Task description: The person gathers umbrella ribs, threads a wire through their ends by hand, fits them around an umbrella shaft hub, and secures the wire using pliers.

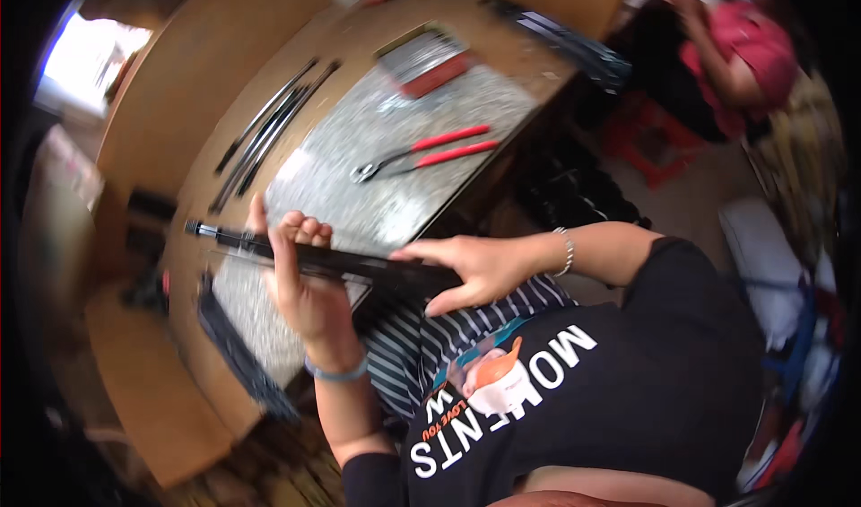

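A long black object (pixel 336 262), which looks like a folded umbrella with a shiny metal tip at its left end, lies across both hands in front of my body. My left hand (pixel 305 287) is closed round it near the tip end, with the thumb and one finger sticking up and the other fingers curled. Farther right, my right hand (pixel 471 269) grips its thicker, dark end, thumb on the near side. Motion blurs the object, so its finer parts cannot be made out. Past the hands, red-handled pliers (pixel 426 152) rest on the grey speckled board (pixel 341 166).
Several thin black rods (pixel 273 135) lie left of the board on the wooden table (pixel 215 130). A red-sided box (pixel 423 63) sits at the far side. Dark bundles lie at the near left (pixel 238 350) and far right (pixel 565 40). A person in pink (pixel 744 58) sits at the right.
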`<act>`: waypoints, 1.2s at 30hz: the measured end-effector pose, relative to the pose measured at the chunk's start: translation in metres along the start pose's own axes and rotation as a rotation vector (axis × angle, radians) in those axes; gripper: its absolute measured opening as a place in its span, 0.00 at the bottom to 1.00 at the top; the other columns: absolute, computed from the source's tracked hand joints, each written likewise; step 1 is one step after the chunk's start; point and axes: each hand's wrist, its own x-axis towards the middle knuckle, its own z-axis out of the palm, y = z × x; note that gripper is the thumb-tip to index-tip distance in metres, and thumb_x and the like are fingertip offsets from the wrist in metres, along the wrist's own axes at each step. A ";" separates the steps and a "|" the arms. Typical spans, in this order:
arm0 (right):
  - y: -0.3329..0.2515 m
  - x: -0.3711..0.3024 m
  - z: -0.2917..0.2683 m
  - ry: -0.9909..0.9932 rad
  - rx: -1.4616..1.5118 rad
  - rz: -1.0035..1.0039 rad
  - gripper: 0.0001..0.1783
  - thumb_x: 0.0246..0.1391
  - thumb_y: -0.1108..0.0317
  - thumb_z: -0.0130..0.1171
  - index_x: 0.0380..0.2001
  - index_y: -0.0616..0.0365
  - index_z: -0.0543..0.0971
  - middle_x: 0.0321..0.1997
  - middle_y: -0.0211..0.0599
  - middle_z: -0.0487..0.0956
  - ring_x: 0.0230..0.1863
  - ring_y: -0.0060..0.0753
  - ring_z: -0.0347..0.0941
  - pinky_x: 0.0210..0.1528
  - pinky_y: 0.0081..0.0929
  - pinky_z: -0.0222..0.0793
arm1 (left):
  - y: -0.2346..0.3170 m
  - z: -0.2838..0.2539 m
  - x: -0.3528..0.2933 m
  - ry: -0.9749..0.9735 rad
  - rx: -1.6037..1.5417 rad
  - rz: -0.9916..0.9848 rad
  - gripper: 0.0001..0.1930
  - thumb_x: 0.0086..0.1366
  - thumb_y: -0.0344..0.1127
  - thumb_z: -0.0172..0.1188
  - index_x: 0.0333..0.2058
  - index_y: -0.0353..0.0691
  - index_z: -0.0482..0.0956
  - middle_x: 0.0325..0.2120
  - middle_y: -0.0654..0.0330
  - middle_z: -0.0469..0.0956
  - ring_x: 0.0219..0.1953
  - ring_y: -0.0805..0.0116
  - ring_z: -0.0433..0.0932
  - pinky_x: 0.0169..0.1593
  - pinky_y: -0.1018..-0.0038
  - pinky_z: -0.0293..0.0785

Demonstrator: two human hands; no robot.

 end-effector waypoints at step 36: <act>-0.134 0.003 -0.076 0.534 -1.044 -0.633 0.11 0.47 0.68 0.60 0.35 0.61 0.76 0.28 0.36 0.76 0.28 0.37 0.70 0.31 0.29 0.66 | 0.073 0.067 -0.098 -0.364 0.523 2.035 0.22 0.60 0.38 0.56 0.53 0.43 0.66 0.51 0.60 0.67 0.54 0.62 0.63 0.51 0.71 0.68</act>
